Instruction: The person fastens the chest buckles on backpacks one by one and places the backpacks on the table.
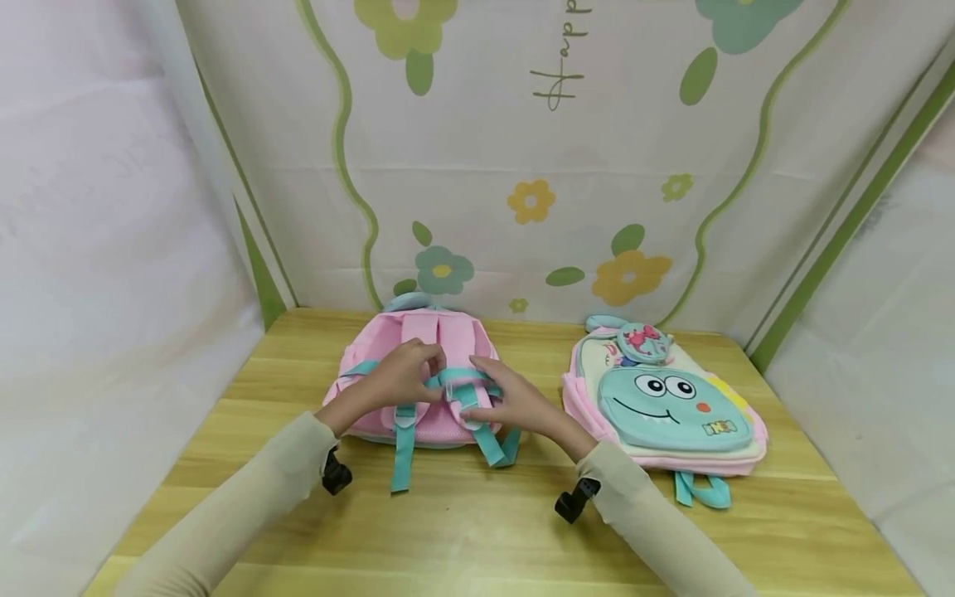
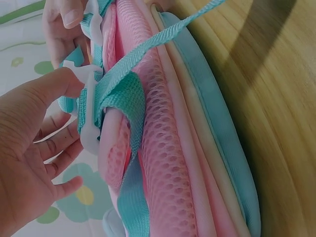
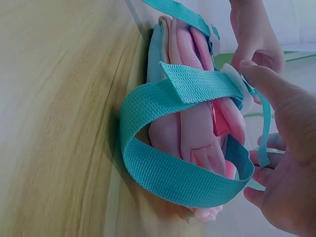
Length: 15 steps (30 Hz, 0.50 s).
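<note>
A pink backpack point(image 1: 386, 338) lies on the table with its straps facing up. Across its shoulder straps runs a teal strap point(image 1: 464, 376) with white plastic buckle parts point(image 2: 89, 111). From the left, my left hand point(image 1: 403, 373) pinches the teal strap by its white buckle part, thumb against the plastic. My right hand point(image 1: 518, 400) holds the strap from the other side, its thumb at a white buckle piece point(image 3: 236, 81) and its fingers behind the webbing. The exact fingertip contact is partly hidden. Loose teal strap ends point(image 1: 403, 456) hang toward the front.
To the right lies a second backpack point(image 1: 675, 410), pink and teal with a smiling cartoon face and a round charm point(image 1: 644, 342). Both bags rest on a wooden table point(image 1: 448, 531). A flower-printed cloth point(image 1: 462, 166) stands behind, with white cloth walls at the sides.
</note>
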Tool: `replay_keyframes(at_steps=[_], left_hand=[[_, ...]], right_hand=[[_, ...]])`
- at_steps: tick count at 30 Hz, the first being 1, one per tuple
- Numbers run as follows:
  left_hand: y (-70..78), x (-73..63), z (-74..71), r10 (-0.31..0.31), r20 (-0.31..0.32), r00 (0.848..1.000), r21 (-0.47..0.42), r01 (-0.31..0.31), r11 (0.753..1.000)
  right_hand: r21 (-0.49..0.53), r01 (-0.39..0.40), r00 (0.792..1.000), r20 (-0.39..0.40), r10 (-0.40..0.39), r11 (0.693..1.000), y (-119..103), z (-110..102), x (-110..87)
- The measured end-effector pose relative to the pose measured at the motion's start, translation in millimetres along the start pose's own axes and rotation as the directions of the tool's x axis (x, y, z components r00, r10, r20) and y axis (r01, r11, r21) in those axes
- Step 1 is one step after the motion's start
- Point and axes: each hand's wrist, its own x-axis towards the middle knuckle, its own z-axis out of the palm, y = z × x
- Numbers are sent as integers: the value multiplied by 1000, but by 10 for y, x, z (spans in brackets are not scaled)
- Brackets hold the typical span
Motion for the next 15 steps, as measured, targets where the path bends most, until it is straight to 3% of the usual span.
replay_keyframes(at_steps=[4,15], left_hand=[[-27,-57,-25,-19,-13,1000,-32,18,999],[-65,-211,-107,-42,-36,998,-146,36,989]], right_hand=[[40,21,1000,-17,-21,999,-25,6,11],[-29,50,998,-38,-51,998,-71,53,33]])
